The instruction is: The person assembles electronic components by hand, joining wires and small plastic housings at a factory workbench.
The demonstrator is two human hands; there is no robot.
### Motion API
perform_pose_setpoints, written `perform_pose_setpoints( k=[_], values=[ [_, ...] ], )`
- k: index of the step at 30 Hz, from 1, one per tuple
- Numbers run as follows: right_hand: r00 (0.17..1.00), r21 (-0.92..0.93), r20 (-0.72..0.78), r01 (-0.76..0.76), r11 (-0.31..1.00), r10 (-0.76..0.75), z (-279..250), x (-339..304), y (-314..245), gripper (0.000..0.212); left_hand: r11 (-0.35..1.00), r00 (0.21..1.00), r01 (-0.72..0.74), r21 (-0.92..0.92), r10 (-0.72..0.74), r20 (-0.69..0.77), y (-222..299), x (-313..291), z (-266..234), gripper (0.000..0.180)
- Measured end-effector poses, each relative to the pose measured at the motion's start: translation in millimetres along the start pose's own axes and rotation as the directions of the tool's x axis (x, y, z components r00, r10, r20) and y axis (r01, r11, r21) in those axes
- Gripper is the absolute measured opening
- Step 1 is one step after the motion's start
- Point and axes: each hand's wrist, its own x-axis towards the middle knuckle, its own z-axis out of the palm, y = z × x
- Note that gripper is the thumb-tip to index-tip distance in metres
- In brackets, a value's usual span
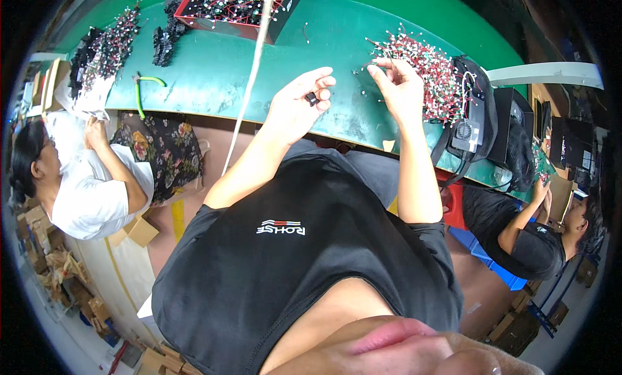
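My left hand (pixel 295 106) pinches small black plastic piece (pixel 311 98) in fingertips. My right hand (pixel 403 90) pinches thin wire at near-left edge of red-and-white wire pile (pixel 427 77), just right of black piece, on green table (pixel 214 77).

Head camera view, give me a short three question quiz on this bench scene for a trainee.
1. True or false: the left hand pinches a small black part.
2. The right hand reaches into: A) pile of red and white wired parts B) green-handled tool C) red-edged tray
3. What colour is the bench top?

Key: 1 true; 2 A; 3 green.
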Motion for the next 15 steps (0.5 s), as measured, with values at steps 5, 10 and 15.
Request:
perform_pose_setpoints(
  k=[5, 10, 15],
  values=[
    [0.973, -0.035, -0.017, 0.23, 0.973, -0.23, -8.9, -14.4, -30.7, 0.019, 0.998, 0.996, 0.024, 0.065, -0.019, -0.088, 2.9, 6.5, 24.3, 0.04],
    [0.999, 0.045, 0.038, -0.006, 0.999, 0.004, -10.9, -32.7, -48.8, 0.019, 0.992, 0.977, -0.024, 0.127, -0.004, 0.213, 0.2, 18.4, 7.9, 0.04],
    [0.988, 0.226, 0.1, 0.094, 0.97, -0.119, -4.0, -51.3, -48.3, 0.015, 0.997, 0.994, -0.072, 0.031, 0.069, 0.091, -3.7, 18.8, 21.9, 0.046]
  ],
)
